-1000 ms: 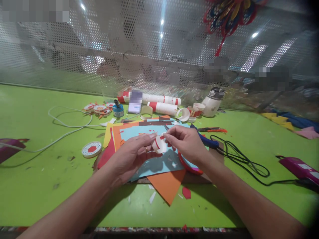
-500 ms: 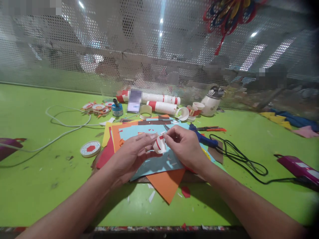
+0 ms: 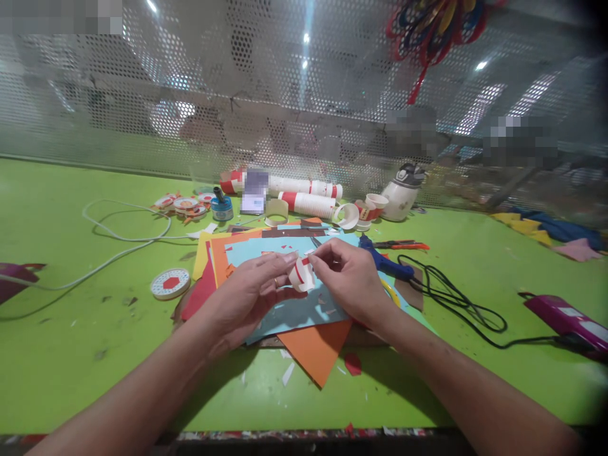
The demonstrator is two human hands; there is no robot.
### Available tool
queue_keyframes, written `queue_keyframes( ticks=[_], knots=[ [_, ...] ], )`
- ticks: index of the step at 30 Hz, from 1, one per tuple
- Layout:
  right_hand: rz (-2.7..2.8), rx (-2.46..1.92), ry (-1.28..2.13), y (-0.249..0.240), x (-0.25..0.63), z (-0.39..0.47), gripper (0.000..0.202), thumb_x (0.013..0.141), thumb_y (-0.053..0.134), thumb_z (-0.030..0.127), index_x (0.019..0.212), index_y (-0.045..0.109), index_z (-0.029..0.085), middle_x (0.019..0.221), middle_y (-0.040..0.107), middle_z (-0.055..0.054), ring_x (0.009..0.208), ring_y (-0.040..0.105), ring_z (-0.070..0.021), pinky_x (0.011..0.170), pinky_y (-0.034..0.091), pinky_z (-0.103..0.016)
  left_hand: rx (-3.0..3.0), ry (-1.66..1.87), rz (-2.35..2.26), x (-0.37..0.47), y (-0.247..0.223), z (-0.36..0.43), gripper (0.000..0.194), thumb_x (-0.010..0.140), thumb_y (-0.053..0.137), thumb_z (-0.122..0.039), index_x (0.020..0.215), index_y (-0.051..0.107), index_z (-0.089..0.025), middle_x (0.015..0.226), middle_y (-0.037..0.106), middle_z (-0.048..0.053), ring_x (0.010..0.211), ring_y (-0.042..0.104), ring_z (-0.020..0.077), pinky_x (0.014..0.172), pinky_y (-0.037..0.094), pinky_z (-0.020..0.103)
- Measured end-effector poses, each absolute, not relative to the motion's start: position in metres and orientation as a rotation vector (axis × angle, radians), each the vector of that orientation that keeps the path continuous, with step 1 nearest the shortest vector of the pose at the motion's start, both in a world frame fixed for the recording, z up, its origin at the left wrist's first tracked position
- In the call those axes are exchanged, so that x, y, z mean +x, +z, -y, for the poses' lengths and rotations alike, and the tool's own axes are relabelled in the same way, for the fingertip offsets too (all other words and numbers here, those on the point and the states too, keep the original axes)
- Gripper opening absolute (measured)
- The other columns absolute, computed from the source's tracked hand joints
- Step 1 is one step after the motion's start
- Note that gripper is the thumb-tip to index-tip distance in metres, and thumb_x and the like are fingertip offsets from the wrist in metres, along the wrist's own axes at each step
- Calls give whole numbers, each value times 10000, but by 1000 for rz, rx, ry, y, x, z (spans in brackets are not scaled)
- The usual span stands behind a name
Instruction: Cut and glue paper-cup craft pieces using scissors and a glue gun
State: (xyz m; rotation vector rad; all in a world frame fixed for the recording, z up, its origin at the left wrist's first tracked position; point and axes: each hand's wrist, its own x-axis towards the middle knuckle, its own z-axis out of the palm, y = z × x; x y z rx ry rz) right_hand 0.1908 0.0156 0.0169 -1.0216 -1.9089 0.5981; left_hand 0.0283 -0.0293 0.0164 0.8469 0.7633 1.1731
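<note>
Between my hands is a small white paper cup piece point(image 3: 303, 277) with a red stripe, curved and cut at its edge. My left hand point(image 3: 260, 278) grips it from the left, thumb on top and fingers beneath. On its right side, the thumb and fingertips of my right hand point(image 3: 342, 273) are pinched together at the upper edge of the piece. Whether a small scrap is also in that pinch I cannot tell. Below both hands lies a stack of coloured paper, with a light blue sheet point(image 3: 289, 320) on top and an orange sheet point(image 3: 311, 354) sticking out.
A blue glue gun point(image 3: 387, 263) with a black cord lies right of the paper, near a cutter knife point(image 3: 403, 246). A round white disc point(image 3: 170, 284) sits at left. Behind stand an ink-like blue bottle point(image 3: 221, 208), a phone point(image 3: 255, 193), stacked paper cups point(image 3: 308, 205) and a white kettle-shaped flask point(image 3: 403, 195).
The cup piece has tilted slightly between my fingers. Both hands keep nearly the same place, and the whole view has shifted a little.
</note>
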Motion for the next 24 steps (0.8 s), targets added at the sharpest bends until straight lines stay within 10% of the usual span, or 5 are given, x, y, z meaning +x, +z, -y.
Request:
queue_keyframes(
  ticks=[24],
  knots=[
    [1968, -1077, 784, 25, 192, -16, 85, 793, 574, 194, 741, 639, 177, 708, 657, -22, 643, 566, -148, 621, 458, -291, 860, 1175, -772, 28, 16, 29, 168, 823, 656, -314, 851, 716, -160, 961, 678, 72, 861, 599, 178, 802, 505, 309]
  ],
)
